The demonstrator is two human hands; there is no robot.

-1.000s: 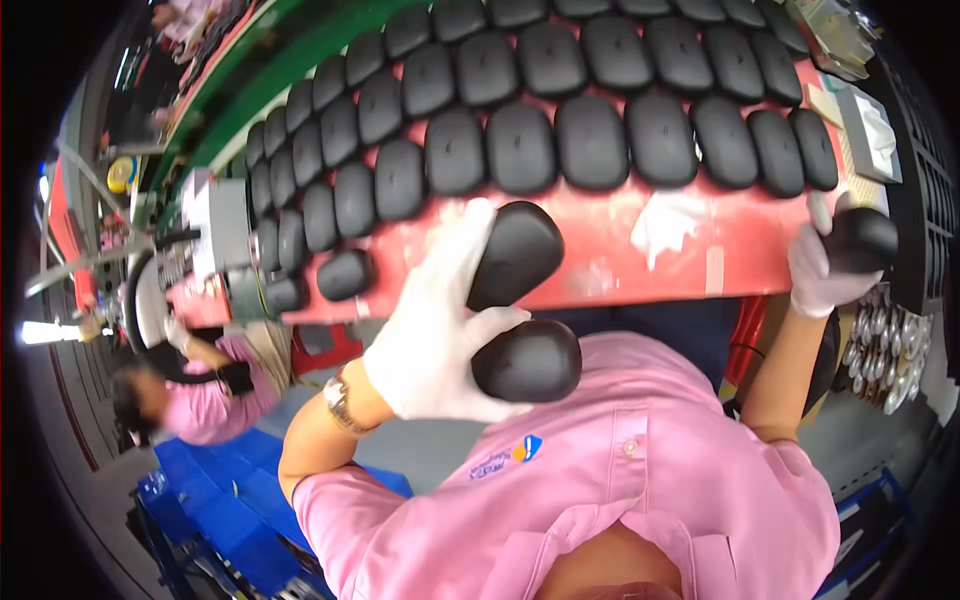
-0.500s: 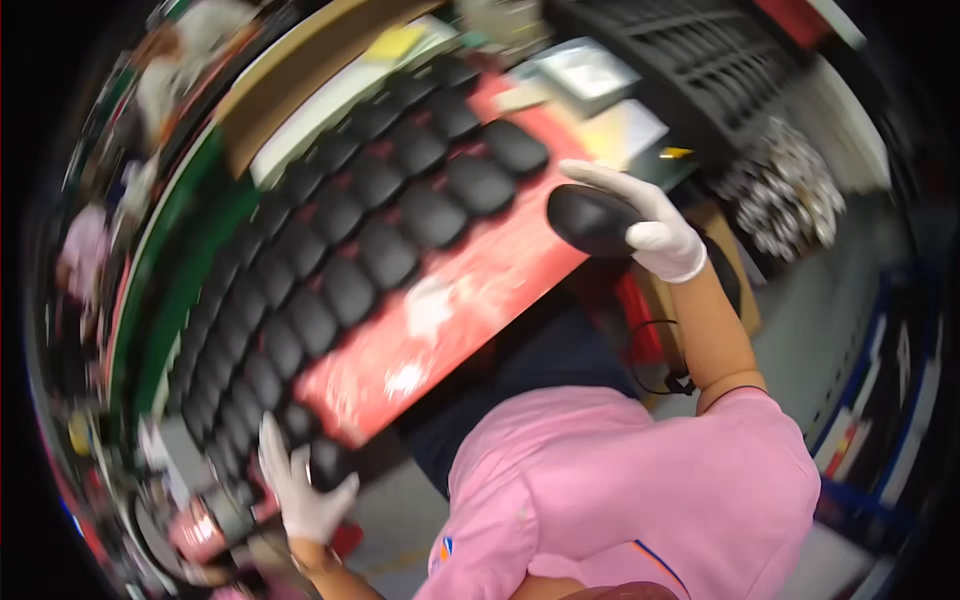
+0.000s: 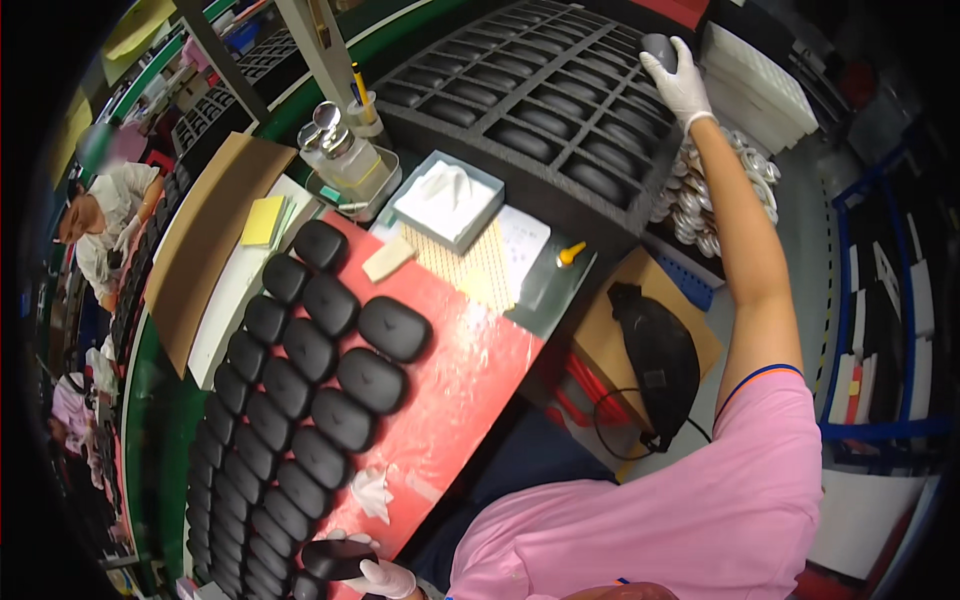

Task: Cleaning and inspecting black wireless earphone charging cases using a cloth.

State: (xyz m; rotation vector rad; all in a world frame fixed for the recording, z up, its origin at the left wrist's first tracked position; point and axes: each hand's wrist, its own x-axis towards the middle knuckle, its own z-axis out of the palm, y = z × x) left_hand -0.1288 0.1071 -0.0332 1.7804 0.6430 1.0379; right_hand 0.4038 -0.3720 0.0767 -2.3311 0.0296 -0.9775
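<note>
Gripping a case (image 3: 657,50) by the tray (image 3: 580,215), our right hand (image 3: 684,86) risked dropping it | likely cause: overstretch | left hand (image 3: 388,580) gripped another case (image 3: 333,560)

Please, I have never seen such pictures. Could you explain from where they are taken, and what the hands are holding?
There is no machine here. A fisheye camera on the person's head looks down, so straight edges bend. At the bottom, the white-gloved left hand holds a rounded black piece. Beside it, similar black pieces stand in rows on a red surface. The gloved right hand holds another dark piece at the far right corner of a compartmented dark tray.
</note>
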